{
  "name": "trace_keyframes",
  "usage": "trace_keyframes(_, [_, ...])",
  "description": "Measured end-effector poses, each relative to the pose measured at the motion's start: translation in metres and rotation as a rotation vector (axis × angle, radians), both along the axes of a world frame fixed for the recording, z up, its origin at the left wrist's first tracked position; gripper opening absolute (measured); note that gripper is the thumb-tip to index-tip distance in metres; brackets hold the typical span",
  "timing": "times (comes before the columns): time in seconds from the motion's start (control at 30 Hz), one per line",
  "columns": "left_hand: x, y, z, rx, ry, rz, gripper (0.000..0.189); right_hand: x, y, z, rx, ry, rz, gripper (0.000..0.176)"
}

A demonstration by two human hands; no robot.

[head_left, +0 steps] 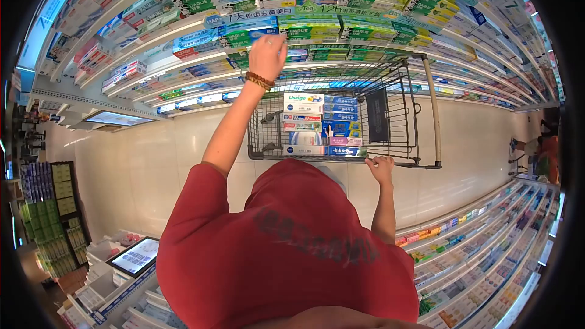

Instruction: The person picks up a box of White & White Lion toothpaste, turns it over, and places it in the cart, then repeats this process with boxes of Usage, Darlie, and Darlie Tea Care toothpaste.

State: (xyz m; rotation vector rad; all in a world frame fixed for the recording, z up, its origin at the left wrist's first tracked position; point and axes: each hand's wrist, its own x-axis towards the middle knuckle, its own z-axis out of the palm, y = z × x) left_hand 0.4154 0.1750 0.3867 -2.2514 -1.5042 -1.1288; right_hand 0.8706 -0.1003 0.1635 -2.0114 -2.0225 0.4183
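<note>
My left hand (268, 58), with beaded bracelets on its wrist, is raised at the shelf front, over the green and blue Darlie toothpaste boxes (244, 34). Its fingers are curled and the fingertips are hidden, so what they hold, if anything, cannot be made out. Lower down, my right hand (381, 169) is closed on the near rim of a wire shopping cart (399, 131). Inside the cart, several toothpaste boxes (341, 129) lie in two side-by-side columns, beside a dark panel (377, 116).
Long shelves (201, 61) full of boxed goods curve across the far side. More shelving (481, 250) stands at the lower right. A display screen (135, 256) is on the lower-left shelf unit. Part of a person (529, 148) shows at the right edge, on the tiled floor.
</note>
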Motion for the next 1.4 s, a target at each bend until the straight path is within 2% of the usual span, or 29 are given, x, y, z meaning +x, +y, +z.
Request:
trace_keyframes(0.03, [-0.011, 0.024, 0.022, 0.162, 0.009, 0.028, 0.023, 0.001, -0.001, 0.003, -0.046, -0.002, -0.014, 0.042])
trace_keyframes(0.17, [-0.081, 0.093, 0.058, 0.445, 0.107, 0.32, 0.046, 0.0, 0.002, 0.004, 0.004, 0.004, -0.028, 0.041])
trace_keyframes(0.27, [-0.106, 0.105, 0.082, 0.393, 0.316, 0.37, 0.06, 0.01, 0.0, -0.002, 0.048, 0.011, -0.022, 0.037])
trace_keyframes(0.37, [-0.124, 0.113, 0.088, 0.19, 0.469, 0.458, 0.068, 0.016, 0.001, -0.008, 0.081, 0.048, -0.029, 0.032])
trace_keyframes(0.43, [-0.137, 0.12, 0.086, 0.191, 0.439, 0.457, 0.068, 0.018, 0.001, -0.006, 0.059, 0.096, -0.044, 0.034])
trace_keyframes(0.5, [-0.145, 0.12, 0.088, 0.192, 0.468, 0.475, 0.065, 0.017, 0.001, -0.002, 0.07, 0.073, -0.041, 0.028])
trace_keyframes(0.77, [-0.162, 0.12, 0.081, 0.324, 0.478, 0.328, 0.054, 0.018, 0.003, -0.006, 0.147, 0.066, -0.016, 0.024])
trace_keyframes(0.9, [-0.135, 0.069, 0.087, 0.519, 0.437, 0.138, 0.058, 0.02, 0.002, -0.01, 0.094, 0.047, -0.034, 0.03])
trace_keyframes(0.97, [-0.103, 0.027, 0.095, 0.557, 0.351, -0.021, 0.065, 0.016, 0.004, -0.005, 0.034, -0.04, -0.048, 0.027])
trace_keyframes(1.03, [-0.066, -0.019, 0.101, 0.468, 0.18, -0.136, 0.076, 0.009, 0.011, 0.01, -0.032, 0.001, -0.179, 0.019])
trace_keyframes(1.07, [-0.045, -0.041, 0.098, 0.397, 0.001, -0.116, 0.077, 0.001, 0.016, 0.017, 0.047, 0.031, -0.215, 0.02])
trace_keyframes(1.1, [-0.022, -0.052, 0.089, 0.365, -0.326, -0.277, 0.075, -0.008, 0.02, 0.025, 0.127, 0.058, -0.248, 0.02])
trace_keyframes(1.13, [0.002, -0.072, 0.097, 0.251, -0.384, -0.259, 0.073, -0.017, 0.03, 0.036, 0.216, 0.084, -0.276, 0.021])
trace_keyframes(1.17, [0.022, -0.091, 0.108, 0.14, -0.44, -0.24, 0.072, -0.031, 0.044, 0.052, 0.099, 0.304, -0.343, 0.023])
trace_keyframes(1.2, [0.036, -0.104, 0.102, -0.09, -0.762, -0.353, 0.069, -0.045, 0.057, 0.066, -0.022, 0.524, -0.406, 0.025])
trace_keyframes(1.27, [0.063, -0.126, 0.088, -0.493, -1.356, -0.578, 0.065, -0.066, 0.086, 0.072, -0.209, 1.071, -0.288, 0.034])
trace_keyframes(1.3, [0.075, -0.136, 0.084, -0.658, -1.63, -0.692, 0.063, -0.088, 0.09, 0.114, -0.314, 1.232, -0.256, 0.041])
trace_keyframes(1.37, [0.089, -0.149, 0.071, -0.867, -2.06, -0.745, 0.068, -0.123, 0.097, 0.197, -0.487, 1.546, -0.183, 0.05])
trace_keyframes(1.4, [0.094, -0.154, 0.06, -0.888, -2.12, -0.774, 0.07, -0.135, 0.096, 0.225, -0.555, 1.696, -0.14, 0.054])
